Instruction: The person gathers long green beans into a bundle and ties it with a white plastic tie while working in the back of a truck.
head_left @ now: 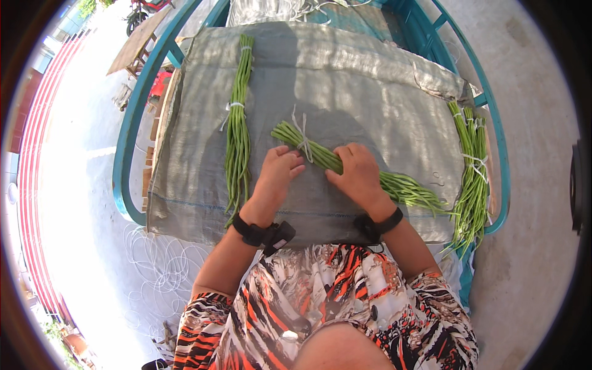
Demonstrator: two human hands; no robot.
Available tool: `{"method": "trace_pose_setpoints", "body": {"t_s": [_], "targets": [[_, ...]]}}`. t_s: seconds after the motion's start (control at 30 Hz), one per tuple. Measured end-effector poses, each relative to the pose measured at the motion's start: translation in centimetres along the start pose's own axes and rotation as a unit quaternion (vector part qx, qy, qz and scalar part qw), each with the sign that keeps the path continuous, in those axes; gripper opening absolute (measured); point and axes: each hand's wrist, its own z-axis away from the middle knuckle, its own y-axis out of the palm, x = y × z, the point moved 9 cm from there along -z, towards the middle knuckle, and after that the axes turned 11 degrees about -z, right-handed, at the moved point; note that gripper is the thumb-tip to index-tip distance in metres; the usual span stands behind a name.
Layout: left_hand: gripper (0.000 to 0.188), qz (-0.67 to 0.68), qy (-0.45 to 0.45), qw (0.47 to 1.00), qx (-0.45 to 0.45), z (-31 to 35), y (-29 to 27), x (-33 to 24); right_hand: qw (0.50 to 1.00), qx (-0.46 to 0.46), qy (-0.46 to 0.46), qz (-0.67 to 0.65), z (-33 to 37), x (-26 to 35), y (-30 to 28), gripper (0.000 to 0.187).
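Note:
A bundle of long green beans (pixel 325 155) lies slantwise across the middle of a grey woven sheet. White string (pixel 303 139) is wound round it near its upper left end, with loose ends sticking up. My right hand (pixel 357 174) is closed over the middle of this bundle, thumb on the near side. Just below the string, my left hand (pixel 280 174) has its fingers curled in; whatever they may hold is hidden. To the left lies another long bean bundle (pixel 237 132), tied with white bands at two places. More tied bean bundles (pixel 473 166) rest at the right edge.
The grey woven sheet (pixel 345 74) covers a cart bed framed by a teal metal rail (pixel 127 154). Folded sheeting (pixel 271 11) lies at the far end. Tangled white string (pixel 161 268) spreads over the ground at the lower left. A wooden table (pixel 137 46) stands beyond the left rail.

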Motion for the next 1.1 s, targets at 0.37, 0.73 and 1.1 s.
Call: {"method": "trace_pose_setpoints", "body": {"t_s": [0.37, 0.73, 1.1], "targets": [[0.049, -0.043, 0.003, 0.997, 0.06, -1.2, 3.6, 0.7, 0.995, -0.011, 0.094, 0.013, 0.1, -1.3, 1.4, 0.038], [0.055, 0.187, -0.086, 0.953, 0.223, -2.5, 10.2, 2.2, 0.92, -0.09, 0.228, -0.307, -5.6, -5.6, 2.0, 0.041], [0.056, 0.242, -0.119, 0.929, 0.253, -4.3, 9.9, 3.7, 0.985, -0.064, 0.161, -0.018, 3.7, -2.7, -3.0, 0.04]]}}
